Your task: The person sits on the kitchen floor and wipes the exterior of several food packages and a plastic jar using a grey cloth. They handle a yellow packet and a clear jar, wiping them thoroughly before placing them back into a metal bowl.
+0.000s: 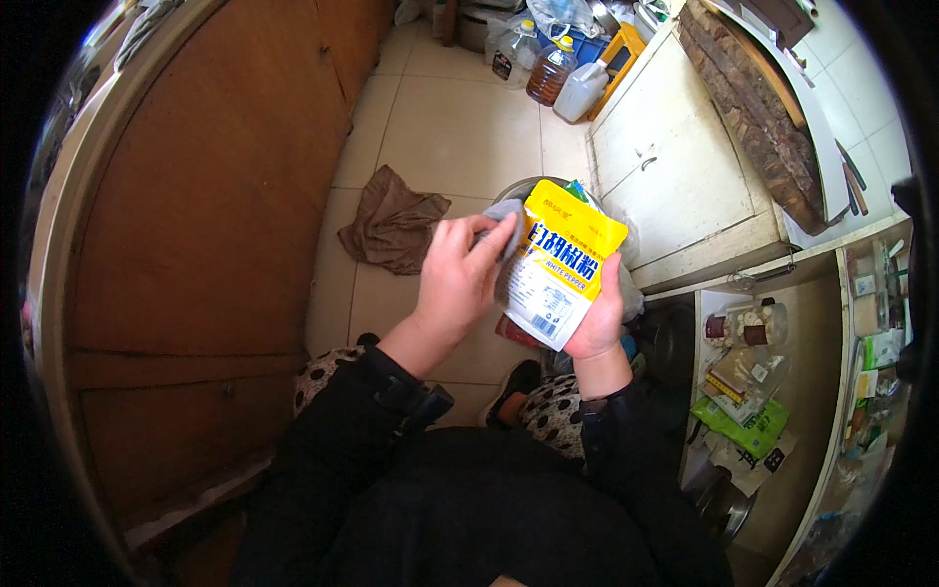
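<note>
A yellow-and-white foil pouch [561,257], printed with large writing, is held up in front of me by my right hand [600,323]. That hand grips its lower right side, the thumb lying along the edge. Between the fingers of my left hand [456,268] is a bunched grey cloth [508,214], pressed at the pouch's left edge and slightly blurred. Behind the pouch, a round metal basin [522,186] stands on the floor, mostly hidden, with plastic packaging around it. Past my left hand, a crumpled brown cloth [392,220] lies on the tiles.
To the left rises a brown wooden panel [205,191]. A white cabinet [682,169] flanks the right, above a cabinet compartment holding jars [747,324] and a green packet [744,425]. Plastic jugs [552,72] stand at the far end of the tiled floor [455,110].
</note>
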`<state>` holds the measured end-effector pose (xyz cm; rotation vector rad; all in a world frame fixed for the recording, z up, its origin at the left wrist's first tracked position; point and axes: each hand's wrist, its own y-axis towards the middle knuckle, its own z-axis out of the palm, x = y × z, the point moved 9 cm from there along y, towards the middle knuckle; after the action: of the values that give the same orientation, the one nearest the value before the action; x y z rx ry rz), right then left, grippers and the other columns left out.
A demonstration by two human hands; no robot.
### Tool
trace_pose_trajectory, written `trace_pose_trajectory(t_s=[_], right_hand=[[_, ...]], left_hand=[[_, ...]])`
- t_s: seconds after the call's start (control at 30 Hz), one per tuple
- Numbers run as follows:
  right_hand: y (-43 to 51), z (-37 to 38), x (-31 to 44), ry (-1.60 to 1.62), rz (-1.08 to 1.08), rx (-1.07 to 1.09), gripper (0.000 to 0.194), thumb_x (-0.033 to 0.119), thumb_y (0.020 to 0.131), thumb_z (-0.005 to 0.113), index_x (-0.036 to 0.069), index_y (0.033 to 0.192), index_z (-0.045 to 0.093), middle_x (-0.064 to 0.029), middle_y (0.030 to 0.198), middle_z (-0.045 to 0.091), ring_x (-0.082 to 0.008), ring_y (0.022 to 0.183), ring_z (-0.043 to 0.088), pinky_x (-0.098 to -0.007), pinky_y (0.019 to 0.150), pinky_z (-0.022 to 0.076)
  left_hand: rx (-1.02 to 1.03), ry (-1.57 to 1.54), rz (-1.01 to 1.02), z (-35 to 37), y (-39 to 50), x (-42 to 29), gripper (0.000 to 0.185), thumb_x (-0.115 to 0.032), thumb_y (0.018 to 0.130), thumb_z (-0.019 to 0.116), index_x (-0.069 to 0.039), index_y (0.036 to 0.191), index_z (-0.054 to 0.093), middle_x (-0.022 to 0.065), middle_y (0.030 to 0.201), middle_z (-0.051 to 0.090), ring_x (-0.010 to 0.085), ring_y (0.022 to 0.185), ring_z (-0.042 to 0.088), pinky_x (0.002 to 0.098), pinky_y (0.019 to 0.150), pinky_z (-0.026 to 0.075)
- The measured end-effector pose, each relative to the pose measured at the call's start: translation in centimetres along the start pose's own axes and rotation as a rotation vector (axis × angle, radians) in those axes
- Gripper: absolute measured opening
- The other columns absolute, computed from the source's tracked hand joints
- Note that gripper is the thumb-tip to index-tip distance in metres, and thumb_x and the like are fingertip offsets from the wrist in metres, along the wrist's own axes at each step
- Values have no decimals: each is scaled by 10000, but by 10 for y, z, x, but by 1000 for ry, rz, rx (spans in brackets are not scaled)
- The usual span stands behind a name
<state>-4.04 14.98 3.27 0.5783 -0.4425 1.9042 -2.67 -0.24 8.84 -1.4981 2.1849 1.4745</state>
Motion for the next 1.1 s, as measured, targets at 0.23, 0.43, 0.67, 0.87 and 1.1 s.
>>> trace_pose_trajectory(t_s=[0.23,0.43,0.67,0.87,1.1], right_hand=[[-1,-11,-13,-9,23,-72,789,674,983,413,84,1506,381,-119,1446,517,-288,1312,515,-439,1105,415],[-3,-30,-8,-70,-10,-207,747,664,990,416,86,1463,447,-99,1379,581,-274,1216,589,-427,1035,474],[2,-19,3,-31,-66,-177,793,689,988,363,85,1502,391,-149,1430,537,-335,1265,559,-494,1065,454],[4,-20,8,27,-79,-206,809,707,981,337,106,1521,370,-161,1464,503,-350,1307,526,-518,1073,446],[2,-17,16,91,-82,-102,807,717,971,350,147,1542,339,-135,1510,471,-375,1337,513,-558,1072,458]], left_hand=[[251,-272,229,36,-18,-51,573,15,706,678,-70,1273,664,91,1066,596,299,935,565,375,821,500],[358,-402,298,43,-29,-63,630,-4,707,694,-52,1331,624,100,1090,584,302,962,555,376,872,498],[367,-368,346,38,-29,-54,594,-2,716,702,-76,1303,652,86,1063,593,294,956,560,368,862,501],[256,-291,186,35,-24,-22,535,50,760,691,-96,1274,673,103,1037,588,290,948,562,367,822,496],[30,-465,-581,36,-28,78,312,-2,921,602,-10,1225,668,82,1070,643,174,982,601,307,842,497]])
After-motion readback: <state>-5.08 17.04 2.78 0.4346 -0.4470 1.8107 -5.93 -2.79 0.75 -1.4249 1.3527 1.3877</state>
